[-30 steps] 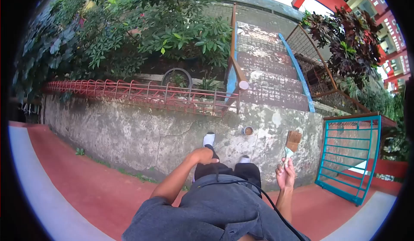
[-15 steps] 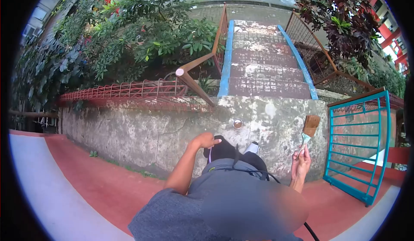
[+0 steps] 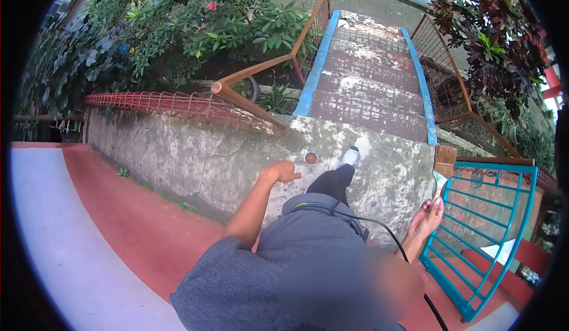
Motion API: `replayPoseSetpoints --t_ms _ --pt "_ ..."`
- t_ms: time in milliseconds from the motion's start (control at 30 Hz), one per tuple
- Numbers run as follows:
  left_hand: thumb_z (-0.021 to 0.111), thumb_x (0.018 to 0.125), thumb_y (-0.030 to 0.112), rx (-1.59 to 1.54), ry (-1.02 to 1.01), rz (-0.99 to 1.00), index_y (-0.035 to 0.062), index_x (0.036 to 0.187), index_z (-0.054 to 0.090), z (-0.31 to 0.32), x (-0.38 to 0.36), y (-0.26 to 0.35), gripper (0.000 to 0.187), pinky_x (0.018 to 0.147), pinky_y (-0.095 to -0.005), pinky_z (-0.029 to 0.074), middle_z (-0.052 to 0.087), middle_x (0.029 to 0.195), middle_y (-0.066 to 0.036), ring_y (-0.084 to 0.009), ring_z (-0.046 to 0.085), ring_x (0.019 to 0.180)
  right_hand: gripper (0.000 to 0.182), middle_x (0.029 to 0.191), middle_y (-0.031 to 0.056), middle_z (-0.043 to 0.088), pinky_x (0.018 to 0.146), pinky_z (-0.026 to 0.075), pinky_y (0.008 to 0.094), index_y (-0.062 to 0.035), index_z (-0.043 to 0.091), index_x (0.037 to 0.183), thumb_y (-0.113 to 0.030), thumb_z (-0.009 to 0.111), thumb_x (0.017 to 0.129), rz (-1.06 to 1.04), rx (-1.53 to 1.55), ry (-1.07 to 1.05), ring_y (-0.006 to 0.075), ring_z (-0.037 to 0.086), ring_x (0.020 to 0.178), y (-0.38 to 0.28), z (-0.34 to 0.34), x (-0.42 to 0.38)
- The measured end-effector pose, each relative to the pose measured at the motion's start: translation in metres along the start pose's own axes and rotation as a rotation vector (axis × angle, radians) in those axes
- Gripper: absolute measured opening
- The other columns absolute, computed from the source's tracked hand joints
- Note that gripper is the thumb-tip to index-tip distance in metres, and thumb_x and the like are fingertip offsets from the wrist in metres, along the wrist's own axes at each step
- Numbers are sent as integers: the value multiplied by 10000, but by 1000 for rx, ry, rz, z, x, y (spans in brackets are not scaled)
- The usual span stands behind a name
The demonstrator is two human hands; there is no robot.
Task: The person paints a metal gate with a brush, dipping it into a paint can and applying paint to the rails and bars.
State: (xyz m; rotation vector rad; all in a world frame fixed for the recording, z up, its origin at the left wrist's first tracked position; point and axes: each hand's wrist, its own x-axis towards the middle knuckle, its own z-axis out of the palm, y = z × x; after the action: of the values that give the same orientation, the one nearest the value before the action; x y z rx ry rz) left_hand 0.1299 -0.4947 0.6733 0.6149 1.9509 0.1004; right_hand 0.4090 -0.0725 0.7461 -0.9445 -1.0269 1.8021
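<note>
Head view, looking down over a grey shirt: a person stands on a weathered concrete ledge (image 3: pixel 237 153) at the foot of a stained stair (image 3: pixel 367 82) edged in blue. The right hand (image 3: pixel 428 217), at centre right of the frame, is closed around the pale handle of a paintbrush (image 3: pixel 443 164), pinching it between fingers and thumb, bristles pointing up toward the stair. The brush rises just above the hand and stands in front of the top rail of a teal gate (image 3: pixel 492 230) at lower right. The left hand (image 3: pixel 282 171), near the middle of the frame, holds nothing; its fingers are loosely curled together, and it hangs out from the body over the ledge. A small round can (image 3: pixel 310 158) sits on the concrete just right of that hand, close to it but apart, and well apart from the brush. A white shoe (image 3: pixel 351 156) is planted just right of the can, at the base of the stair. A black cable (image 3: pixel 379 227) runs across the shirt toward the lower right. A red wire fence (image 3: pixel 160 103) lines the ledge at left, below a brown handrail (image 3: pixel 249 85) and dense green shrubs (image 3: pixel 178 23). Red pavement (image 3: pixel 142 230) fills the lower left. No readable writing or label shows on the brush, can or clothing.
</note>
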Motion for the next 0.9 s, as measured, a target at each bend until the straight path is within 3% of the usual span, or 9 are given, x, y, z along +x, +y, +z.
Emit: replayPoseSetpoints --t_ms 167,233,300,367,433,600,700,800,900 --pt "546 957 657 -181 168 -45 -9 709 728 -45 67 45 733 869 -484 529 727 781 -181 -366 713 858 319 1211 101 648 775 460 236 29 577 1295 -175 625 1054 25 -6 -37 99 539 853 5 34 86" --pt "542 970 627 -194 190 18 12 787 743 -60 79 65 672 862 -484 526 718 760 -165 -352 714 863 331 1200 101 647 777 458 231 37 574 1302 -184 617 1059 57 38 -119 96 532 849 4 51 117" --pt "565 990 525 -207 129 -37 -64 926 753 -72 103 77 621 945 -505 511 718 1030 -282 -454 673 1042 307 1103 65 615 756 457 231 30 586 1266 -197 615 1062 127 93 -110 93 527 828 2 81 146" --pt "571 980 536 -233 126 -72 -58 927 754 -75 113 85 624 938 -506 512 719 1011 -281 -452 676 1031 292 1058 50 594 738 456 237 26 586 1248 -198 615 1063 160 118 -198 96 519 810 9 94 181" --pt "516 1002 579 -217 160 -14 68 994 725 -71 128 84 551 827 -491 522 682 702 -143 -347 706 838 287 1048 48 590 731 454 240 27 584 1244 -195 612 1064 216 130 -219 97 514 806 11 123 205" --pt "550 979 597 -436 221 -137 35 882 705 -76 112 106 591 797 -477 527 693 706 -151 -331 708 779 298 1043 32 586 730 448 253 -3 589 1230 -220 660 1038 440 211 -418 109 520 813 24 176 282" --pt "571 966 598 -508 495 -161 11 848 706 -66 91 128 614 782 -463 535 699 696 -148 -328 712 754 299 1006 34 589 712 439 255 -7 594 1209 -238 668 1034 562 227 -491 104 513 783 33 210 322" --pt "610 959 556 -713 453 -352 -5 792 696 -37 102 153 591 773 -441 542 711 700 -142 -314 725 754 278 965 42 600 695 444 261 -4 604 1182 -237 658 1039 657 223 -598 105 519 765 41 242 361" --pt "652 950 506 -685 440 -441 0 871 678 -17 112 178 513 772 -431 543 722 718 -146 -301 736 753 244 949 47 618 672 449 265 -3 619 1152 -222 642 1047 743 243 -633 107 529 749 51 268 386"
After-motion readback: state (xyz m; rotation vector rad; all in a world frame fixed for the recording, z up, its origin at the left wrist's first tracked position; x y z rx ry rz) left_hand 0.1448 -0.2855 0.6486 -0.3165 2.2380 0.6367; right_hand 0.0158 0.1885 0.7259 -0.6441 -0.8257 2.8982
